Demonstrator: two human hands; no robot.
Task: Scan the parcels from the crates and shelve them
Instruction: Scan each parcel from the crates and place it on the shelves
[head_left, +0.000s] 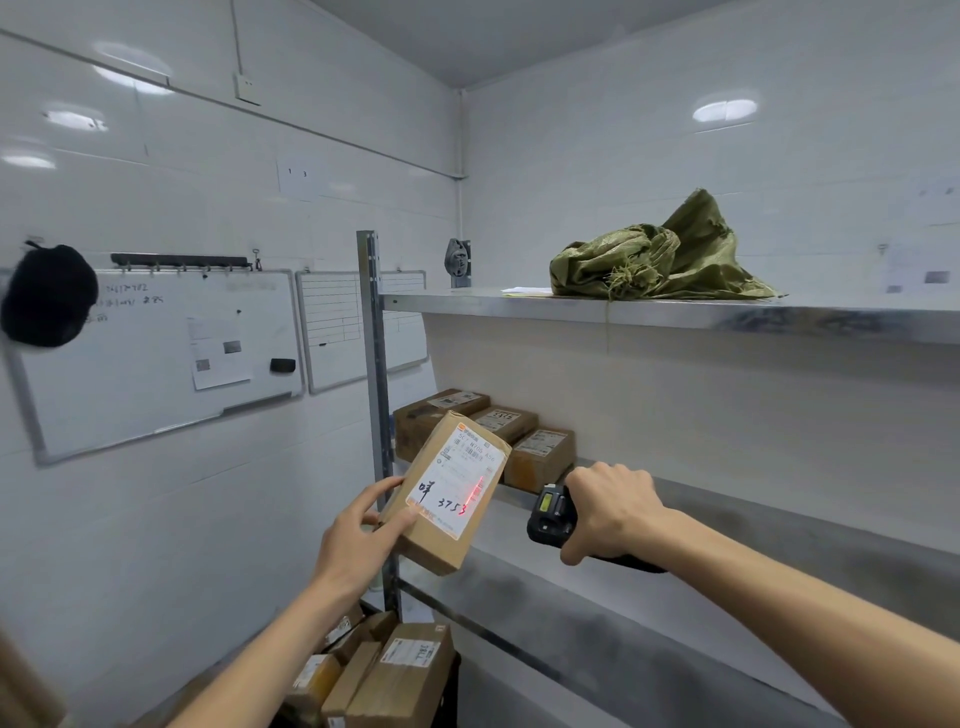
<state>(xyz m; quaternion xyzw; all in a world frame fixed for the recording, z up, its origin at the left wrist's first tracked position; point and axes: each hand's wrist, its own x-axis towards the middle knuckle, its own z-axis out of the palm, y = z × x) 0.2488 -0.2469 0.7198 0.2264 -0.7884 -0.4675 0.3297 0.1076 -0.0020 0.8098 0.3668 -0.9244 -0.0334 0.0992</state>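
Now, head view: a parcel is held up under the scanner's red beam.
At 6 o'clock of centre, the left hand (358, 540) pinches the tilted cardboard parcel (447, 488) by its lower left edge, label up; at 4 o'clock, the right hand (608, 506) wraps around the black scanner (551, 514). More parcels (488, 431) sit on the middle shelf (727, 561) behind, others in the crate (395, 675) at 6 o'clock.

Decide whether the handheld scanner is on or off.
On: the scanner throws a red line onto the label of the parcel, and its small screen glows.
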